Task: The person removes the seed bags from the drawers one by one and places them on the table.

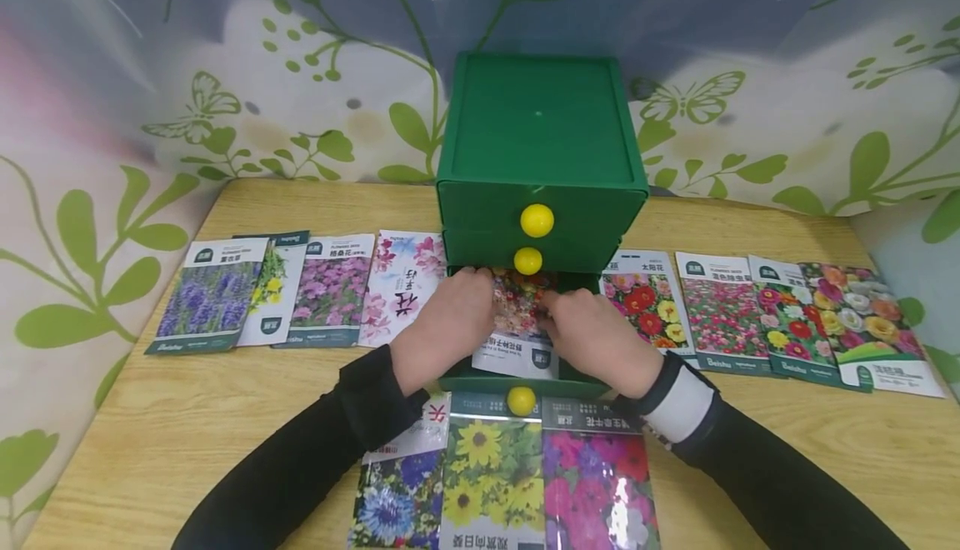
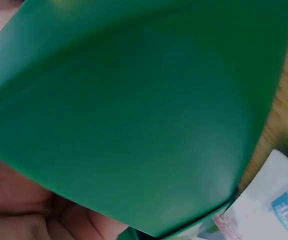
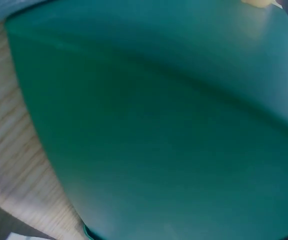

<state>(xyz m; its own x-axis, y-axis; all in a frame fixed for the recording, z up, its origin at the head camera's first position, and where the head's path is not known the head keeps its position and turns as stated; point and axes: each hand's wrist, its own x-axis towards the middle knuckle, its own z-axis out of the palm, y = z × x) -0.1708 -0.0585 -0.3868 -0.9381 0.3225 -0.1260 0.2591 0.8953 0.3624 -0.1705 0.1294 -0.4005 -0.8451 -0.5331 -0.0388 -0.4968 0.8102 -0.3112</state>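
Note:
A green cabinet (image 1: 536, 129) with yellow round knobs stands at the back of the table, its bottom drawer (image 1: 483, 382) pulled out. Inside that drawer lies a flower seed packet (image 1: 517, 358), its printed text upright toward me. My left hand (image 1: 452, 321) pinches the packet near its left edge, the fingertips partly hidden. At the opposite edge, my right hand (image 1: 596, 337) grips it with thumb and fingers. In the left wrist view, the drawer's green side (image 2: 149, 120) covers most of the left hand (image 2: 49, 215). The drawer side (image 3: 159, 130) fills the right wrist view.
Seed packets with purple and pink flowers (image 1: 330, 292) lie left of the cabinet. More packets (image 1: 723, 317) overlap to its right. In front of the drawer, several packets lie side by side, including a yellow-flower packet (image 1: 492, 475). A patterned cloth (image 1: 315, 58) hangs behind.

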